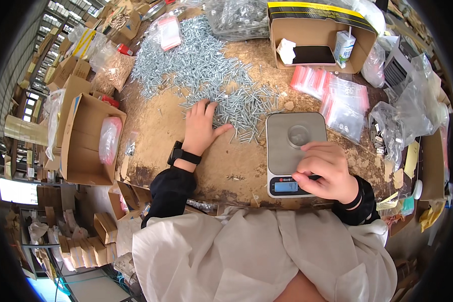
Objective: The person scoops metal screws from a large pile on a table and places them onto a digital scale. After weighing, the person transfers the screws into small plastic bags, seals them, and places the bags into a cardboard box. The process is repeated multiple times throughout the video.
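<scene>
From my remote seat, I'm seeing the right hand hovering nearest, over the scale, its fingers curling toward the thumb; I cannot tell whether anything is sitting between them. Left of the scale, a few small metal pieces are lying near the front edge of the worktop. Just beyond the right hand's fingers, a small round dish is resting on the scale; I'm not making out any heap in it (the shine isn't helping), so I'm judging this portion to be barely underway. The left hand is spreading, well apart from the right, its fingertips reaching the near edge of the screws, not visibly gripping any. At far left, a small clear packet is holding some bits I'm not identifying. Further out, flat clear bags are lying right of the scale, seemingly unfilled. Beyond the left hand, the screws are spreading in a broad loose pile, so I'm reckoning most of the work is remaining.
</scene>
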The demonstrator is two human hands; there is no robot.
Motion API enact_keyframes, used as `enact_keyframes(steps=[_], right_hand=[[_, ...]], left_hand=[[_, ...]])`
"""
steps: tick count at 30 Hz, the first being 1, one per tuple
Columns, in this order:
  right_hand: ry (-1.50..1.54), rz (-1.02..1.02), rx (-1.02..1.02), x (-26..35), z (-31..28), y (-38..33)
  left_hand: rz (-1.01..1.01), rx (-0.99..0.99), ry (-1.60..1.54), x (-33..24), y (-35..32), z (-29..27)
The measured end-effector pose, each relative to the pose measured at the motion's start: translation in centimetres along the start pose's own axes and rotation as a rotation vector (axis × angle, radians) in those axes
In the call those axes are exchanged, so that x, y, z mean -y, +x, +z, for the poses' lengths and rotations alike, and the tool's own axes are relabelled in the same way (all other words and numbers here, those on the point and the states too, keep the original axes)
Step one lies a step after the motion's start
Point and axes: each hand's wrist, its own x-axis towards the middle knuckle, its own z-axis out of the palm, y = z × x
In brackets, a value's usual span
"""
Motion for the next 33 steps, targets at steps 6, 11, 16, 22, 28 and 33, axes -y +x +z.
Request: enact_keyframes(steps=[6, 11, 16, 22, 28, 33], right_hand=[[-0.009, -0.003, -0.009, -0.4, -0.1, 0.0], [-0.023, -0.001, -0.027, -0.7, -0.5, 0.1], [-0.034, 0.021, -0.025, -0.9, -0.7, 0.1], [-0.030, 0.023, -0.029, -0.9, -0.6, 0.1], [-0.068, 0.031, -0.014, -0.9, -0.8, 0.0], [-0.074, 0.033, -0.005, -0.8, -0.9, 0.0]], left_hand=[[0.045, 0.013, 0.118, 0.3, 0.7, 0.3], [0.062, 0.027, 0.099, 1.3, 0.5, 0.9], [0.074, -0.051, 0.091, 0.3, 0.8, 0.6], [0.096, -0.040, 0.008, 0.3, 0.6, 0.8], [0.087, -0.049, -0.012, 0.3, 0.6, 0.6], [0.155, -0.047, 0.032, 0.4, 0.5, 0.4]])
